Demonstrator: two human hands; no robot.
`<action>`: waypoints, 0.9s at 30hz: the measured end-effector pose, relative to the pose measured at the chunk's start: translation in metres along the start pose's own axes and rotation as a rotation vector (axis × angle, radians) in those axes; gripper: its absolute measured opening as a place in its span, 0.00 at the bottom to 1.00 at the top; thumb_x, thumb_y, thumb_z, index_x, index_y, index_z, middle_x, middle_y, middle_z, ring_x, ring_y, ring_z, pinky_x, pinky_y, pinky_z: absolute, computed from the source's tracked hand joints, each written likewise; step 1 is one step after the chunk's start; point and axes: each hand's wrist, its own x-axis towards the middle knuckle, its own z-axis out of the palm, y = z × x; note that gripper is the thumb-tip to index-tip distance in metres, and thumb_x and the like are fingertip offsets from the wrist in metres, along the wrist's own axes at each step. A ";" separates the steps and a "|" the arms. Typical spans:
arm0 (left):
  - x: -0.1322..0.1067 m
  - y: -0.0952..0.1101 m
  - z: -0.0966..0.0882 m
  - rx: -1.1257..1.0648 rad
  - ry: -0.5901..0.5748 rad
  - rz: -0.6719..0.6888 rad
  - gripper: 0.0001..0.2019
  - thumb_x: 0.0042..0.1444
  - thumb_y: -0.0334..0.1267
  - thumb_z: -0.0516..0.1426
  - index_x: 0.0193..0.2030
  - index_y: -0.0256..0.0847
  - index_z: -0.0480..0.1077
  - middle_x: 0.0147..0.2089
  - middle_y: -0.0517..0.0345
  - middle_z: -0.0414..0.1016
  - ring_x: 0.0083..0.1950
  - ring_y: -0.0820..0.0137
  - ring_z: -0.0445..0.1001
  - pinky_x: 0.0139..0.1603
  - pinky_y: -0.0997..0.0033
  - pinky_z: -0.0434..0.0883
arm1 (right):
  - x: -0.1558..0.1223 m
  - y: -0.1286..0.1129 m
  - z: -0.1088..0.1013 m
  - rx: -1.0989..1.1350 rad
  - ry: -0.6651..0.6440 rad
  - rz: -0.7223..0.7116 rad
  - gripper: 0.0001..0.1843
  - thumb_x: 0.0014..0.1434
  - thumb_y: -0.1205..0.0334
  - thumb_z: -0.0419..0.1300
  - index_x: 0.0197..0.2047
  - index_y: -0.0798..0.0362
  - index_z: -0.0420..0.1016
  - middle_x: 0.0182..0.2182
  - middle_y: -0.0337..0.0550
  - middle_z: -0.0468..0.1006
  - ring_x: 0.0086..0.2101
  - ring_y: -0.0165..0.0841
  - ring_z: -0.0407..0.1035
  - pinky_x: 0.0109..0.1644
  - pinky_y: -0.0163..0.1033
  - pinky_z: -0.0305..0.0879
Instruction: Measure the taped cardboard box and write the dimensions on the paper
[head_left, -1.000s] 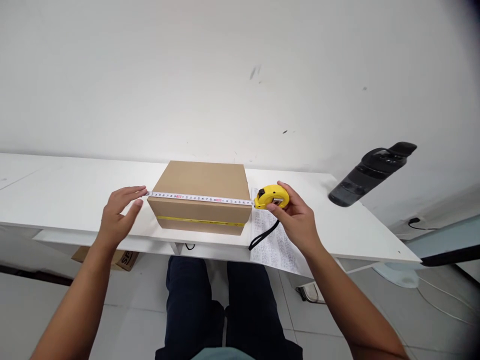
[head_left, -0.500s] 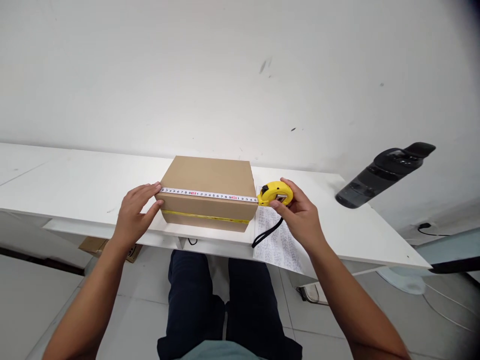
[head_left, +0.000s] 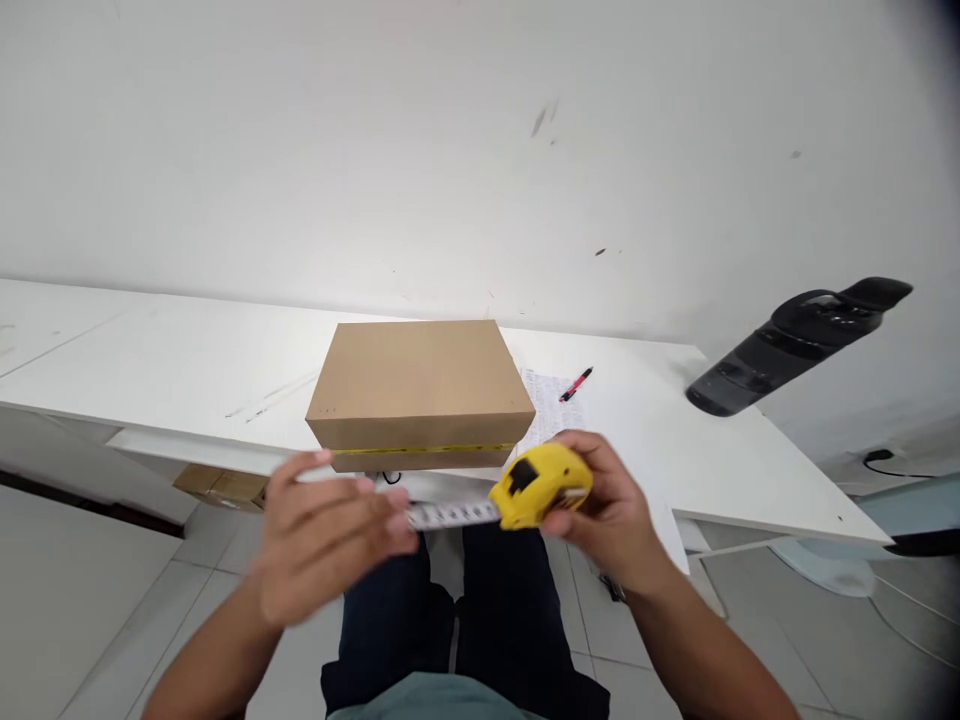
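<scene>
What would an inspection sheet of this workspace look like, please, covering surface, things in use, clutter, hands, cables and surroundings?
Surface: white desk, scuffed left of the box.
Things in use: yellow tape measure, its strip partly out; cardboard box on the desk, with a yellow line along its front.
Clutter: red-and-black pen by the printed paper right of the box; black bottle near the desk's right end.
Hands: right hand grips the tape measure; left hand is blurred at the strip's outer end, its hold unclear.
Cables: black plug with cable, far right; pale cable on the floor, lower right.
Surroundings: marked white wall; tiled floor; another carton below the desk, left.
</scene>
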 end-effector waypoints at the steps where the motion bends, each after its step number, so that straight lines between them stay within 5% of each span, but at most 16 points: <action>1: 0.002 0.011 0.008 -0.013 -0.010 0.082 0.12 0.55 0.36 0.70 0.42 0.59 0.78 0.47 0.72 0.84 0.45 0.68 0.78 0.62 0.50 0.75 | -0.006 0.002 0.009 0.041 -0.094 0.038 0.39 0.46 0.53 0.81 0.59 0.40 0.73 0.37 0.39 0.82 0.32 0.33 0.78 0.33 0.35 0.77; 4: -0.004 0.035 0.038 -0.174 0.029 0.169 0.12 0.50 0.41 0.72 0.38 0.59 0.76 0.52 0.69 0.82 0.52 0.68 0.78 0.61 0.53 0.77 | -0.019 0.013 0.022 0.173 -0.300 0.099 0.63 0.43 0.54 0.83 0.75 0.35 0.55 0.39 0.37 0.82 0.34 0.32 0.78 0.37 0.35 0.77; 7: -0.026 0.037 0.058 -0.210 0.215 0.067 0.25 0.45 0.53 0.74 0.50 0.65 0.73 0.60 0.65 0.76 0.58 0.64 0.77 0.60 0.53 0.80 | -0.024 0.024 0.010 0.224 -0.316 0.134 0.75 0.42 0.55 0.83 0.80 0.36 0.39 0.39 0.37 0.82 0.36 0.33 0.78 0.41 0.36 0.77; 10: -0.060 0.023 0.059 -0.032 0.271 -0.226 0.48 0.43 0.56 0.74 0.70 0.71 0.57 0.70 0.58 0.66 0.65 0.56 0.73 0.63 0.45 0.77 | -0.020 0.030 -0.016 0.128 -0.137 0.258 0.75 0.47 0.58 0.81 0.80 0.40 0.30 0.42 0.39 0.82 0.36 0.32 0.77 0.41 0.37 0.76; 12: -0.083 0.009 0.057 0.027 0.229 -0.574 0.53 0.50 0.53 0.72 0.76 0.65 0.46 0.75 0.49 0.58 0.72 0.50 0.66 0.67 0.39 0.73 | -0.013 0.033 -0.032 0.041 -0.044 0.378 0.72 0.52 0.58 0.78 0.80 0.44 0.28 0.43 0.40 0.82 0.35 0.30 0.75 0.40 0.36 0.74; 15: -0.110 -0.007 0.066 -0.122 0.149 -1.002 0.40 0.63 0.51 0.62 0.77 0.56 0.47 0.76 0.42 0.54 0.76 0.48 0.60 0.71 0.38 0.68 | 0.002 0.040 -0.042 -0.018 -0.116 0.519 0.73 0.53 0.58 0.77 0.80 0.50 0.24 0.43 0.42 0.81 0.33 0.30 0.73 0.37 0.37 0.72; 18: -0.123 -0.013 0.082 -0.315 0.111 -1.082 0.32 0.67 0.51 0.57 0.75 0.52 0.55 0.72 0.43 0.61 0.72 0.54 0.66 0.70 0.46 0.70 | 0.012 0.044 -0.039 -0.037 -0.284 0.566 0.75 0.52 0.60 0.77 0.80 0.48 0.21 0.44 0.42 0.81 0.36 0.31 0.75 0.40 0.38 0.73; 22: -0.106 -0.025 0.070 -0.278 0.219 -1.019 0.34 0.66 0.51 0.58 0.75 0.51 0.53 0.72 0.44 0.63 0.72 0.56 0.67 0.70 0.52 0.70 | 0.008 0.025 -0.037 -0.119 -0.437 0.500 0.65 0.53 0.59 0.76 0.80 0.47 0.37 0.43 0.39 0.81 0.41 0.32 0.77 0.49 0.41 0.74; 27: -0.029 -0.073 0.015 -0.198 0.126 -0.993 0.28 0.59 0.55 0.64 0.64 0.50 0.69 0.62 0.54 0.76 0.58 0.57 0.78 0.60 0.53 0.79 | -0.008 -0.010 -0.038 -0.077 -0.676 0.451 0.39 0.50 0.60 0.78 0.64 0.46 0.73 0.45 0.43 0.84 0.41 0.36 0.81 0.44 0.40 0.78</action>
